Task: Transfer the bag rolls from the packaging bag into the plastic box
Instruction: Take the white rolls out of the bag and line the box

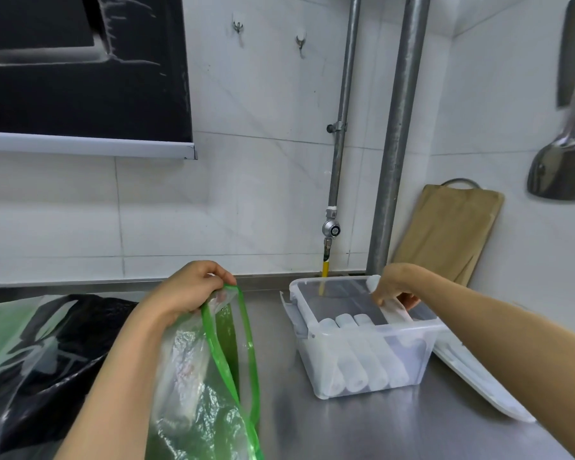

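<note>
A clear plastic box [312, 330] stands on the steel counter at the right. Three white bag rolls [362, 356] lie side by side inside it. My right hand [394, 288] reaches over the box's far right side and grips another white bag roll [395, 312], held tilted just inside the rim. My left hand [188, 292] pinches the top edge of the clear packaging bag with green rim [210, 386], holding its mouth up and open to the left of the box. What lies inside the bag is blurred by crinkled plastic.
The box's white lid [478, 376] leans on the counter right of the box. Black and green plastic bags [40, 353] lie at the left. A wooden cutting board [445, 234] leans on the wall behind, beside two steel pipes [395, 161]. A metal spatula [561, 171] hangs at far right.
</note>
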Available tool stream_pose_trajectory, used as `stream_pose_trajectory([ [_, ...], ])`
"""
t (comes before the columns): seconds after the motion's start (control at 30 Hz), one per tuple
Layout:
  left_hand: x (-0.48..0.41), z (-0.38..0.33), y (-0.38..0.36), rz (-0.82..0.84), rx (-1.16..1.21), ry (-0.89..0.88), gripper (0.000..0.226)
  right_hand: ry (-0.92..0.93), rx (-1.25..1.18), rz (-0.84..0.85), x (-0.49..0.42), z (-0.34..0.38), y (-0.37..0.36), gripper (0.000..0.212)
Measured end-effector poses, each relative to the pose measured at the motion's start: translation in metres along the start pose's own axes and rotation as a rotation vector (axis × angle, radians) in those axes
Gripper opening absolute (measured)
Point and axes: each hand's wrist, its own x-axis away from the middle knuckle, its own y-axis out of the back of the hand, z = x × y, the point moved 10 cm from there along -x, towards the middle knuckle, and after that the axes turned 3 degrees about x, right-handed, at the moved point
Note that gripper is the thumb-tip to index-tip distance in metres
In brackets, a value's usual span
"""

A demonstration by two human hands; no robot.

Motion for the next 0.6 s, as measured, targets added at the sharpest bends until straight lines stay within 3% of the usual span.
stream_pose_trajectory([
  [0.13,0.000,0.001,-0.001,0.003,0.015,0.013,0.024,0.035,0.115,-0.029,-0.002,0.003,-0.005,0.031],
  [0.33,0.000,0.002,0.000,0.001,0.013,0.010,0.025,0.052,0.254,-0.060,-0.005,0.007,-0.013,0.044],
  [0.6,0.003,0.000,0.000,-0.007,0.008,0.013,0.025,0.107,0.400,-0.140,-0.012,0.014,-0.021,0.042],
])
